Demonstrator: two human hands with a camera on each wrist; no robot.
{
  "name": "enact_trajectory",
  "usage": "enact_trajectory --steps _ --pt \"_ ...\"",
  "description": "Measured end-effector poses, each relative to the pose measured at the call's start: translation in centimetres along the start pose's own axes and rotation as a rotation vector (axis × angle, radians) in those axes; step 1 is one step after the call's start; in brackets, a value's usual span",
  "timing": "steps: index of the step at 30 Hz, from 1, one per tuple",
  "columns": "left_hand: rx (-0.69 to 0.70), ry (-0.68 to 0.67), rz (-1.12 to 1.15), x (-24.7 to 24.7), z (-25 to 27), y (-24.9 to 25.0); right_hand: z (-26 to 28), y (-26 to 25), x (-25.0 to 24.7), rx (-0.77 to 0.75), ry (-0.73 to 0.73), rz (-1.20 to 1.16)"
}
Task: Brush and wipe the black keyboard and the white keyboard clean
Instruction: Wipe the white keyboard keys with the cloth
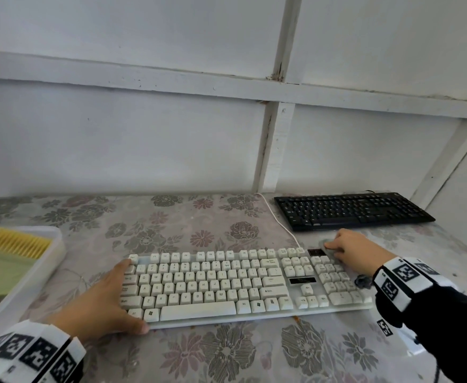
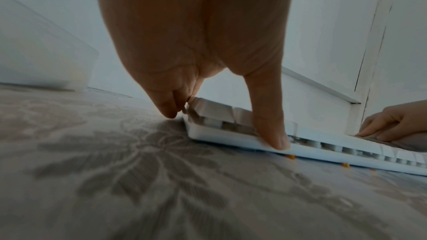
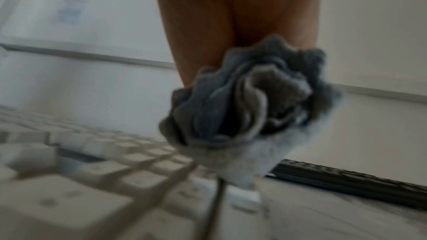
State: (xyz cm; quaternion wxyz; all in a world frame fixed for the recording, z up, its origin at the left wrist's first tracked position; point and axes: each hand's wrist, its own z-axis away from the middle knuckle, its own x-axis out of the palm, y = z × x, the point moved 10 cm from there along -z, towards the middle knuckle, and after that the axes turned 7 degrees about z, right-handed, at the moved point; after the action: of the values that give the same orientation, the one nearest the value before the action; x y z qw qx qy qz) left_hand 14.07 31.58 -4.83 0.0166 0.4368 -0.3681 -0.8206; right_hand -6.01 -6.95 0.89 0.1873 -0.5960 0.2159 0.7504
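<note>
The white keyboard (image 1: 213, 283) lies across the middle of the floral table. My left hand (image 1: 113, 297) steadies its left end: straight fingers lie along the left edge and the thumb (image 2: 275, 140) presses on the front rim. My right hand (image 1: 356, 252) grips a bunched grey cloth (image 1: 326, 244) and presses it onto the keyboard's far right corner, above the number pad. In the right wrist view, which is blurred, the cloth (image 3: 242, 107) bulges from my palm over the keys (image 3: 92, 171). The black keyboard (image 1: 351, 211) sits apart at the back right, untouched.
A translucent plastic tray (image 1: 58, 244) at the left edge holds a green brush with yellow bristles (image 1: 13, 244). The white keyboard's cable (image 1: 279, 222) runs back toward the wall. Small orange crumbs (image 2: 290, 156) lie by the keyboard's front rim. White panelled walls close the back and right.
</note>
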Motion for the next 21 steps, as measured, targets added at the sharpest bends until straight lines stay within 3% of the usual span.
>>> enact_trajectory --steps 5,12,18,21 --pt "-0.004 -0.015 0.011 0.1 0.1 0.1 -0.4 2.4 -0.7 0.083 0.001 0.099" --pt "0.010 -0.001 0.026 0.0 0.3 0.3 0.0 -3.1 0.3 -0.124 0.039 -0.001" --pt "0.004 0.009 0.005 -0.1 0.7 0.9 0.0 1.6 -0.6 0.156 0.004 0.073" --pt "-0.004 -0.002 -0.002 -0.2 1.0 1.3 -0.1 -1.6 -2.8 0.113 0.117 0.101"
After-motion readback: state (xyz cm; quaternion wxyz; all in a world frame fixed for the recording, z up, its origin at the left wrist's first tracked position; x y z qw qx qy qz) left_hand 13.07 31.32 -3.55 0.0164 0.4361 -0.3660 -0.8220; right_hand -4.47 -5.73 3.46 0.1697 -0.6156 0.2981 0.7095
